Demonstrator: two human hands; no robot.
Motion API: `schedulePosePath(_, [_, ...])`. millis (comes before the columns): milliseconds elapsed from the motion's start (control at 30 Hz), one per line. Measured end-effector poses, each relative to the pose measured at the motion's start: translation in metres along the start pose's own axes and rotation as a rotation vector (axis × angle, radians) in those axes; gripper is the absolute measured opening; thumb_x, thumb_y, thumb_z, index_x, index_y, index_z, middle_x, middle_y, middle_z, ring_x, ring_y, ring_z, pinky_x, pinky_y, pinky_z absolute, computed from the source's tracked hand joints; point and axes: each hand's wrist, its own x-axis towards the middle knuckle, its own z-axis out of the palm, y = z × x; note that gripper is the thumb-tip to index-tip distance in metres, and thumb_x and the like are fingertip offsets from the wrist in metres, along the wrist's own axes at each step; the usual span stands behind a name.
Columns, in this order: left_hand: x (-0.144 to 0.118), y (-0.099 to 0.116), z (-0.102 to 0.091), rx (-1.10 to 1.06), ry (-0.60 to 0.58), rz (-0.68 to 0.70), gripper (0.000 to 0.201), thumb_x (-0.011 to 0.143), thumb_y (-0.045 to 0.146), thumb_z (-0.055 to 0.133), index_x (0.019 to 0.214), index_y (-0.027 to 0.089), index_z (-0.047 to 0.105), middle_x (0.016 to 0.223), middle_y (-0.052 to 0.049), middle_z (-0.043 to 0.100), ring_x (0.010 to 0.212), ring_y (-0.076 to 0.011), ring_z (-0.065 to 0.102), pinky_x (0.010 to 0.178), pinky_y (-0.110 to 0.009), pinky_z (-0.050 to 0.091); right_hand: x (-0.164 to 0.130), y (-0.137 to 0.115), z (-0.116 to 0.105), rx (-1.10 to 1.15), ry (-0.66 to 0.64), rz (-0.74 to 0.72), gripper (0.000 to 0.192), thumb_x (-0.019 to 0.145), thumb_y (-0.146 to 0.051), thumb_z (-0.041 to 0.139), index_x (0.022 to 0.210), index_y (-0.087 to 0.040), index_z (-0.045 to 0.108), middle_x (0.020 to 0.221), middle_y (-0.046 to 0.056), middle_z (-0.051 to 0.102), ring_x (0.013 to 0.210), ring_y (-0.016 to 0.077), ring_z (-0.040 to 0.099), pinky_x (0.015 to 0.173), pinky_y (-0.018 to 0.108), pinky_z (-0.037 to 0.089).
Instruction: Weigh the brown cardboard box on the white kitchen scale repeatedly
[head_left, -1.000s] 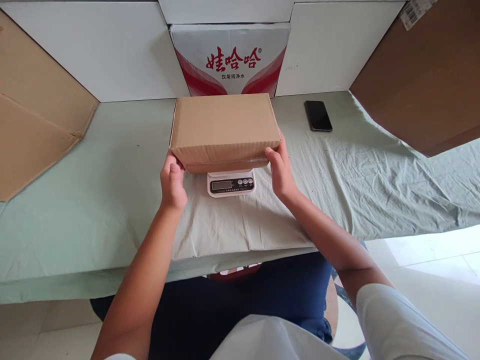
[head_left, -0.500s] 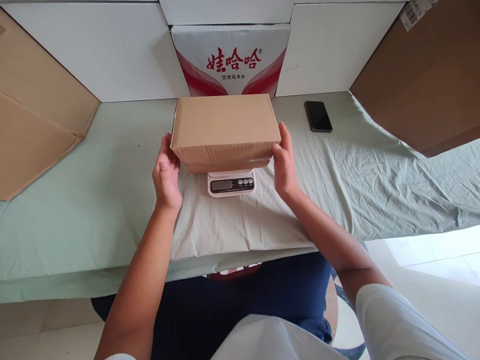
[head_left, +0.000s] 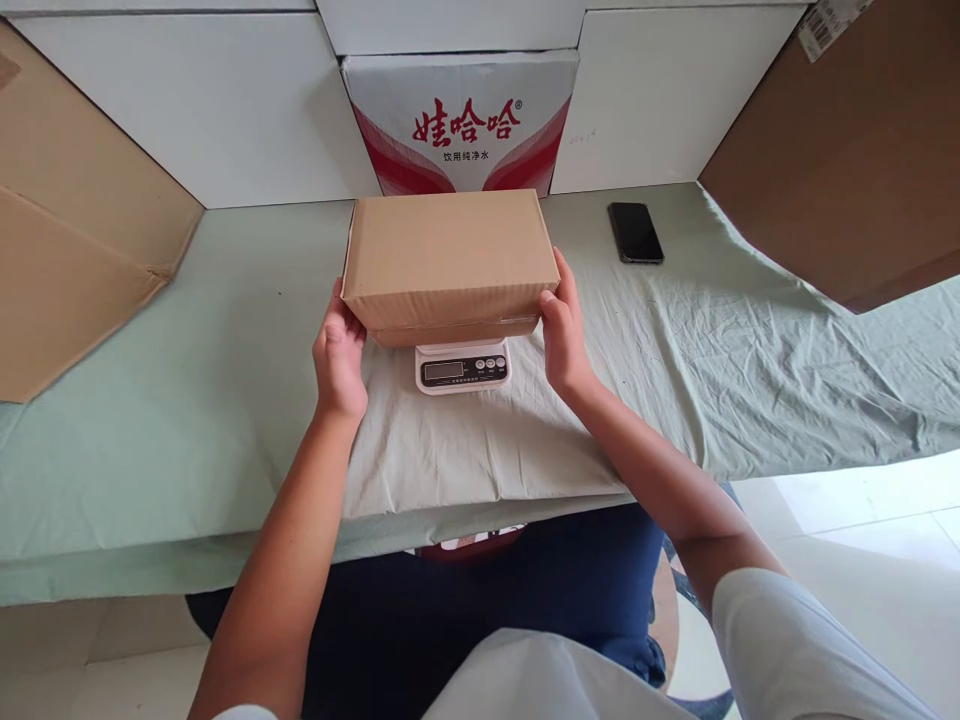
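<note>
The brown cardboard box (head_left: 448,262) stood closed on the small white scale (head_left: 463,365), near the middle of the table (head_left: 225,400), and it covered most of the scale, so only the front strip with the display and the buttons was visible. The left hand (head_left: 340,356) lay against the left end of the box at the lower front corner, with the thumb on the side wall, and the right hand (head_left: 564,335) lay flat against the right end in the same way. Both hands were open and pressed on the box from the two sides, so the box was between the palms; if they carried any weight I could not tell. Just behind the box stood a white carton with red print (head_left: 461,120), very near to its back edge, and white boards closed the back. A black phone (head_left: 635,232) lay on the green cloth (head_left: 750,350) to the right, well apart from the right hand. Brown cardboard sheets leaned at the far left (head_left: 75,250) and the far right (head_left: 847,170). Between these and the box the cloth was free on both sides, and also in front of the scale up to the near table edge.
</note>
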Motion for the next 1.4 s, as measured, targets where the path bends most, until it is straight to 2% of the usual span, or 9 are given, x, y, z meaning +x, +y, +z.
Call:
schedulePosePath(133, [0.0, 0.0, -0.001, 0.012, -0.006, 0.0, 0.095, 0.086, 0.102, 0.057, 0.159, 0.043, 0.068, 0.176, -0.001, 0.058, 0.178, -0.0358, 0.031, 0.142, -0.052, 0.04, -0.001, -0.001, 0.004, 0.04, 0.016, 0.011, 0.081, 0.096, -0.075, 0.053, 0.17, -0.047, 0.033, 0.189, -0.008, 0.035, 0.181, 0.0346, 0.026, 0.151, 0.069, 0.024])
schedulePosePath(500, [-0.002, 0.006, 0.0, 0.008, -0.039, 0.048, 0.088, 0.091, 0.096, 0.056, 0.16, 0.043, 0.067, 0.179, 0.0, 0.055, 0.177, -0.0361, 0.034, 0.145, -0.053, 0.034, -0.001, 0.002, 0.001, 0.04, 0.003, 0.003, 0.077, 0.099, -0.07, 0.051, 0.171, -0.052, 0.032, 0.188, -0.013, 0.035, 0.182, 0.0342, 0.026, 0.15, 0.072, 0.024])
schedulePosePath(900, [-0.001, 0.005, -0.002, 0.046, -0.075, 0.047, 0.099, 0.088, 0.102, 0.051, 0.169, 0.047, 0.055, 0.184, 0.003, 0.047, 0.179, -0.0344, 0.029, 0.146, -0.051, 0.032, 0.001, 0.001, -0.001, 0.038, -0.047, -0.011, 0.087, 0.095, -0.08, 0.052, 0.174, -0.048, 0.031, 0.192, -0.011, 0.032, 0.183, 0.0329, 0.024, 0.151, 0.065, 0.026])
schedulePosePath(1133, [0.001, 0.006, -0.003, 0.048, -0.085, 0.063, 0.101, 0.084, 0.105, 0.054, 0.167, 0.047, 0.059, 0.183, 0.003, 0.049, 0.178, -0.0345, 0.032, 0.146, -0.05, 0.033, 0.0, -0.006, 0.002, 0.069, -0.024, 0.0, 0.09, 0.092, -0.082, 0.056, 0.172, -0.046, 0.035, 0.191, -0.009, 0.035, 0.182, 0.0334, 0.026, 0.152, 0.063, 0.025])
schedulePosePath(1267, [-0.001, 0.013, 0.002, 0.048, -0.066, 0.055, 0.096, 0.086, 0.101, 0.055, 0.165, 0.047, 0.062, 0.181, 0.003, 0.052, 0.178, -0.0345, 0.032, 0.145, -0.049, 0.034, -0.001, -0.015, 0.004, 0.059, -0.025, -0.002, 0.085, 0.092, -0.08, 0.058, 0.169, -0.047, 0.042, 0.187, -0.009, 0.043, 0.18, 0.0337, 0.031, 0.152, 0.064, 0.027])
schedulePosePath(1400, [-0.004, 0.018, 0.009, 0.075, -0.052, 0.017, 0.098, 0.087, 0.101, 0.053, 0.164, 0.041, 0.064, 0.175, -0.003, 0.059, 0.176, -0.0378, 0.036, 0.141, -0.05, 0.041, -0.003, -0.024, 0.007, 0.064, -0.042, 0.006, 0.087, 0.091, -0.081, 0.059, 0.169, -0.044, 0.045, 0.185, -0.006, 0.047, 0.179, 0.0338, 0.035, 0.151, 0.062, 0.031])
